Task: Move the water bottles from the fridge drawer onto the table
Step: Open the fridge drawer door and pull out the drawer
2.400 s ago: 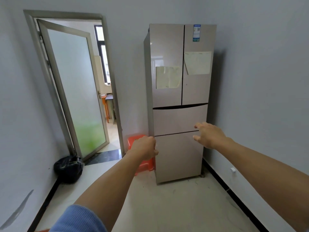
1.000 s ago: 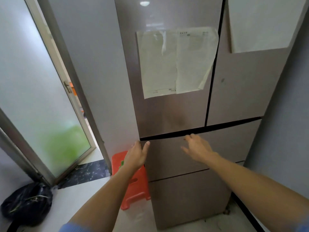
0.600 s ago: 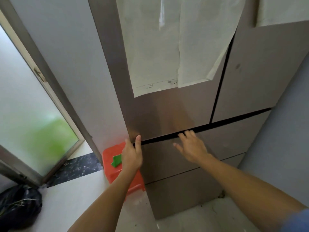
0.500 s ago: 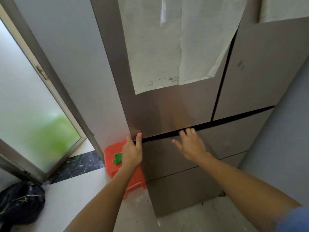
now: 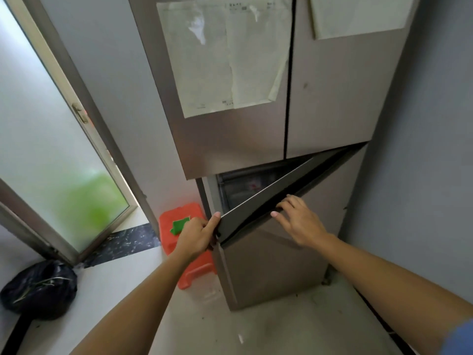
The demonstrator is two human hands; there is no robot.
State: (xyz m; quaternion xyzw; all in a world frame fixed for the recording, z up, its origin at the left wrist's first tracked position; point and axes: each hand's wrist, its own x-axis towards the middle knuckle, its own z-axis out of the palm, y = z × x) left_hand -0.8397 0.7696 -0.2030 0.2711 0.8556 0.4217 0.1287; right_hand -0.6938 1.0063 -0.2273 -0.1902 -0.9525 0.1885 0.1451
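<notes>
While clutching the shiny brown metal fridge drawer (image 5: 256, 208) with left hand (image 5: 198, 234) and right hand (image 5: 299, 221), needed a slow, even pull.

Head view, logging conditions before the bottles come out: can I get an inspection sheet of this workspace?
Surface: pale floor with specks of dirt; no table in view.
Job's things: fridge drawer partly open, inside dim; no water bottles seen.
Clutter: orange plastic stool left of the fridge, green item on it; black bag on the floor by the glass door.
Hands: left hand grips the drawer's left corner; right hand has fingers hooked over its top edge.
Cables: nothing seen.
Surroundings: paper sheets on the fridge's upper doors; grey wall on the right.
</notes>
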